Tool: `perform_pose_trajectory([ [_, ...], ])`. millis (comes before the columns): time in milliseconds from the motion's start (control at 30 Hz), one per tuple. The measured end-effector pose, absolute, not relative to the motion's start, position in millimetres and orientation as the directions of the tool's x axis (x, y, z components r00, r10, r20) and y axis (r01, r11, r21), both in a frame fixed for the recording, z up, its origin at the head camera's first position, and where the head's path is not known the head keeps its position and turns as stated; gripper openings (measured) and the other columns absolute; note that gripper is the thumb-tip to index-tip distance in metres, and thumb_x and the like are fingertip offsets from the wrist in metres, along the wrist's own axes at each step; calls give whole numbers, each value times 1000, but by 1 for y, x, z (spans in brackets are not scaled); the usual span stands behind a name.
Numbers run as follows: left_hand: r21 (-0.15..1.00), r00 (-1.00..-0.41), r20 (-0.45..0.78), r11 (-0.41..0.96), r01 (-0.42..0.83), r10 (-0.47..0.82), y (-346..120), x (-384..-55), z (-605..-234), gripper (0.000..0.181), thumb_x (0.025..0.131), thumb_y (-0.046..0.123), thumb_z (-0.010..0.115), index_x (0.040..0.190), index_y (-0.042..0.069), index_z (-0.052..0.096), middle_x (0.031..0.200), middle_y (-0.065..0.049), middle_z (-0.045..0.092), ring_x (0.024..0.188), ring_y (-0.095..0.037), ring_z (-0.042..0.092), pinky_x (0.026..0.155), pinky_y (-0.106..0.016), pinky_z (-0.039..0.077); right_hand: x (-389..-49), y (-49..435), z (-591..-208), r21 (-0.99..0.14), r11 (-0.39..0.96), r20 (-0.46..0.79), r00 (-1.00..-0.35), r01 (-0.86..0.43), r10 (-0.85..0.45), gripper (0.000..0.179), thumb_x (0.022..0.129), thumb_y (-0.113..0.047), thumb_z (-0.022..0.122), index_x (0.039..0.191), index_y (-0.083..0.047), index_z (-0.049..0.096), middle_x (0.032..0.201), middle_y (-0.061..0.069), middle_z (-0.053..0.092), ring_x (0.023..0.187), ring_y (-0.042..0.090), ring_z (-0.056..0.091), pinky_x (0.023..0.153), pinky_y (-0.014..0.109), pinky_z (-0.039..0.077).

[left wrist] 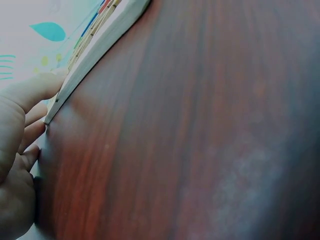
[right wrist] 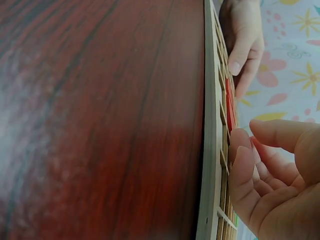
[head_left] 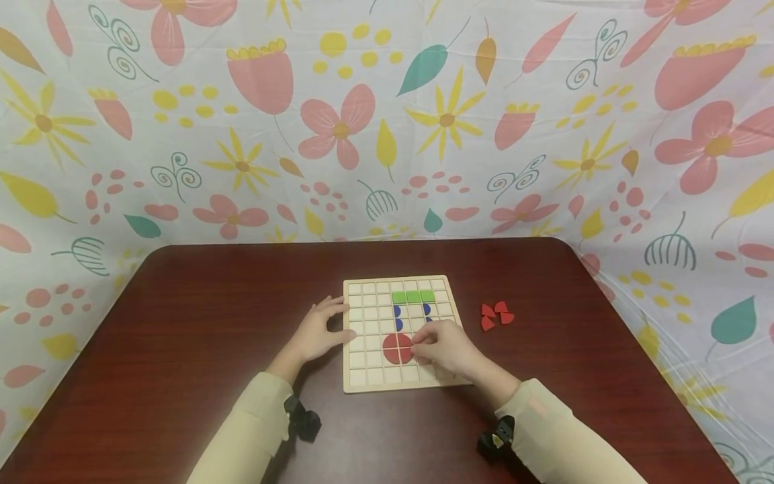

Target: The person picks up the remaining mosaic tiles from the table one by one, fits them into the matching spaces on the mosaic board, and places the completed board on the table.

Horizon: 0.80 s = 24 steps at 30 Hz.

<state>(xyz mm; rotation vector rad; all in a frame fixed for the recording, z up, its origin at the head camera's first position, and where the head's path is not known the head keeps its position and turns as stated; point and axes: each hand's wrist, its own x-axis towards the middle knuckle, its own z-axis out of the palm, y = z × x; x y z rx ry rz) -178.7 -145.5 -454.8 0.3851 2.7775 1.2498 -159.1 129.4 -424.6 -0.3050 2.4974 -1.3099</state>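
A wooden grid board [head_left: 347, 370] lies on the table with green squares [head_left: 413, 296] in a row and blue half-circles [head_left: 398, 325] below them. Lower down, red quarter-circle pieces form a red disc [head_left: 392, 341]. At the disc's right edge, my right hand [head_left: 447, 348] has thumb and fingertips together in a pinch; in the right wrist view a thin red edge of a quarter-circle piece [right wrist: 252, 142] shows between them, the rest hidden. My left hand [head_left: 317, 332] rests its thumb and extended fingers [left wrist: 37, 90] against the board's left edge.
Several loose red quarter-circle pieces [head_left: 506, 318] lie on the dark wooden table [head_left: 242, 302], right of the board. A patterned cloth [head_left: 387, 134] hangs behind the table and along its sides. Black wrist cameras [head_left: 304, 420] are strapped over both sleeves.
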Motion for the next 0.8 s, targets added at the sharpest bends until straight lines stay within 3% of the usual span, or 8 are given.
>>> perform_pose_trajectory([
  [233, 737, -966, 39, 645, 199, 255, -145, -178, -455, 58, 82, 26, 73, 132, 3, 54, 148, -11, 42, 144, -32, 22, 118, -54, 7, -161, 137, -425, -787, 606, -102, -944, -117, -315, 12, 82, -17, 72, 91, -9, 72, 84, 1, 67, 78, 14, 56, 67, 27, 48],
  [800, 702, -963, 34, 680, 214, 268, -143, -177, -455, 60, 86, 29, 68, 137, 3, 49, 149, -13, 39, 144, -34, 21, 117, -56, 7, -163, 161, -418, -773, 623, -75, -958, -119, -276, 18, 84, -21, 71, 96, -8, 72, 90, 3, 70, 82, 14, 60, 70, 27, 49],
])
